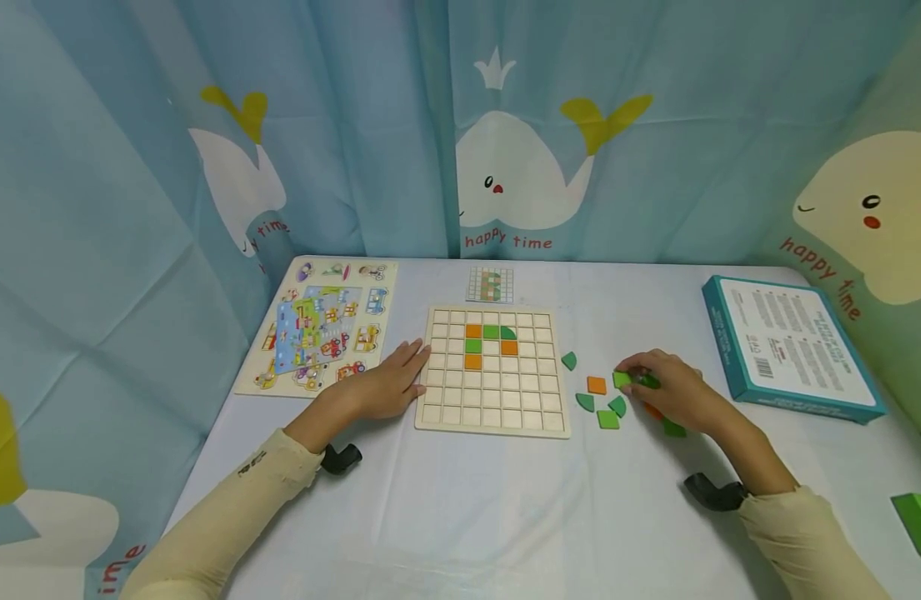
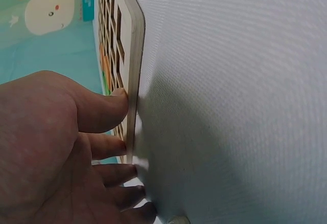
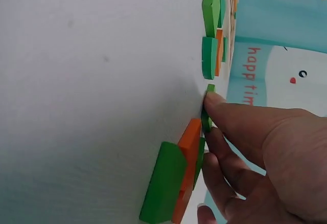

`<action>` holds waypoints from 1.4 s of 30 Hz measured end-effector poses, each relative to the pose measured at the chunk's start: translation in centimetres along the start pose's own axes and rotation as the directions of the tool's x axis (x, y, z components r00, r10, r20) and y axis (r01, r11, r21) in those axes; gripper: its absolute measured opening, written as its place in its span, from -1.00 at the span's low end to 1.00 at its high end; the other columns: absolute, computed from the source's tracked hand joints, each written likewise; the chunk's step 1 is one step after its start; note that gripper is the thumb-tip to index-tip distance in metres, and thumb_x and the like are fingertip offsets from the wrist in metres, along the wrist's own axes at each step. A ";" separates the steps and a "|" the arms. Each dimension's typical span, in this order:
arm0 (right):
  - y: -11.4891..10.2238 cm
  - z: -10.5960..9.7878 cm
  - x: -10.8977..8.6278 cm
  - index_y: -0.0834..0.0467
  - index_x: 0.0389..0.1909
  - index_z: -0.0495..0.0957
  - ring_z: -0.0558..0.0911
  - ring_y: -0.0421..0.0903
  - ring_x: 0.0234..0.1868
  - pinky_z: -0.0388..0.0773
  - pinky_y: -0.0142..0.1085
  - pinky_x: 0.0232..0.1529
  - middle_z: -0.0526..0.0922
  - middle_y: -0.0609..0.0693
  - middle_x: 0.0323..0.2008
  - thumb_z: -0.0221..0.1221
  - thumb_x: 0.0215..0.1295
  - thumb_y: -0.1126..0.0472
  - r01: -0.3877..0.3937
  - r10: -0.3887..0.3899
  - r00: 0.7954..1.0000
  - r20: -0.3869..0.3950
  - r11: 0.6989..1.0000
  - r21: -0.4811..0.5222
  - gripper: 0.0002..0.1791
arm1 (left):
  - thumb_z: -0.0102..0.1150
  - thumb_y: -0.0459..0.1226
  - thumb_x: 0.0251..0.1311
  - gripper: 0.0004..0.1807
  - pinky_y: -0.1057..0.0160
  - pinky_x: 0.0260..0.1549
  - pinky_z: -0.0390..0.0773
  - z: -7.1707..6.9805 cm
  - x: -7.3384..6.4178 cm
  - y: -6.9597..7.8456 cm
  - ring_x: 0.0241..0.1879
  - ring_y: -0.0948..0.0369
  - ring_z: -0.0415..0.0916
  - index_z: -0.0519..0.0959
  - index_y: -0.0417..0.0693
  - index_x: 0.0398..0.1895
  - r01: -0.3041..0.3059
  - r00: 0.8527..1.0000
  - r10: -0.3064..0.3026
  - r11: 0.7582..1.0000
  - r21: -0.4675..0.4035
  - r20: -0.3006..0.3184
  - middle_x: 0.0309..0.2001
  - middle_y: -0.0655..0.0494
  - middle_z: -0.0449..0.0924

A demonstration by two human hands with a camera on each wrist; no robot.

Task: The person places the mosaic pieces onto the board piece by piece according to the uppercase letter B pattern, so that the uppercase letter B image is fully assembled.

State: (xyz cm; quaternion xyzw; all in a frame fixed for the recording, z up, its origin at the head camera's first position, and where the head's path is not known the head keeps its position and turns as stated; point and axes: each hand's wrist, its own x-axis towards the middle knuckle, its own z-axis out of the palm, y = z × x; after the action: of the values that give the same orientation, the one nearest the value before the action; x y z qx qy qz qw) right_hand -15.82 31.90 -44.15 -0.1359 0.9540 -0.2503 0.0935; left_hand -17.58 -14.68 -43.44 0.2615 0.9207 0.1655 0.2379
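Note:
The left hand (image 1: 388,385) rests at the left edge of a wooden grid board (image 1: 445,414), its fingers fairly straight and the thumb touching the rim in the left wrist view. Orange and green squares and a green quarter-circle piece (image 1: 508,332) sit in the board's upper cells. To the right of the board, the right hand (image 1: 673,390) pinches a light green square tile (image 3: 208,112) between thumb and fingers, close over the table. Around and under this hand lie loose pieces, among them an orange square (image 1: 597,385) and a green square (image 1: 608,419).
A small printed pattern card (image 1: 491,285) lies behind the board. A picture puzzle board (image 1: 253,377) is at the left. At the right stand a teal and white box (image 1: 798,342) and a green block (image 1: 918,522) near the table's edge. A curtain hangs behind.

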 end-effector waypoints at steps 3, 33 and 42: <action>-0.1 0.1 0.3 0.24 0.22 0.61 0.53 0.30 0.24 0.28 0.44 0.21 0.63 0.28 0.15 0.30 0.48 0.20 -0.006 0.006 1.000 -0.014 1.000 -0.001 -0.63 | -0.16 -0.12 0.70 -0.24 -0.11 0.64 -0.09 0.0 0.0 0.0 0.71 -0.13 -0.38 -0.18 -0.20 0.73 -0.004 1.000 0.004 1.000 -0.002 -0.001 0.73 -0.16 -0.34; -10.1 4.5 7.2 0.34 0.14 0.62 0.59 0.19 0.08 0.53 0.15 0.14 0.59 0.24 0.02 0.28 0.49 0.29 0.177 -0.175 0.984 -0.034 0.984 0.036 -0.70 | -0.17 -0.12 0.70 -0.24 -0.10 0.64 -0.10 0.4 0.2 -0.2 0.71 -0.13 -0.39 -0.19 -0.21 0.73 -0.013 1.000 0.013 1.000 -0.009 0.002 0.73 -0.17 -0.35; -13.0 6.6 8.6 0.27 0.03 0.66 0.64 0.08 -0.01 0.63 0.01 0.04 0.62 0.14 -0.05 0.36 0.43 0.27 0.256 -0.257 0.965 -0.043 0.966 -0.030 -0.76 | -0.17 -0.12 0.70 -0.24 -0.10 0.64 -0.10 0.2 0.3 -0.2 0.71 -0.13 -0.39 -0.19 -0.20 0.73 -0.007 1.000 0.007 1.000 -0.005 0.001 0.73 -0.16 -0.36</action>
State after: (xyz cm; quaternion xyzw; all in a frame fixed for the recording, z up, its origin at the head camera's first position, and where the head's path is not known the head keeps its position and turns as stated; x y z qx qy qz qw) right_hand -19.56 15.39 -44.27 -0.2535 0.9333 -0.2518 0.0366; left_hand -17.79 -14.62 -43.80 0.2644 0.9192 0.1686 0.2384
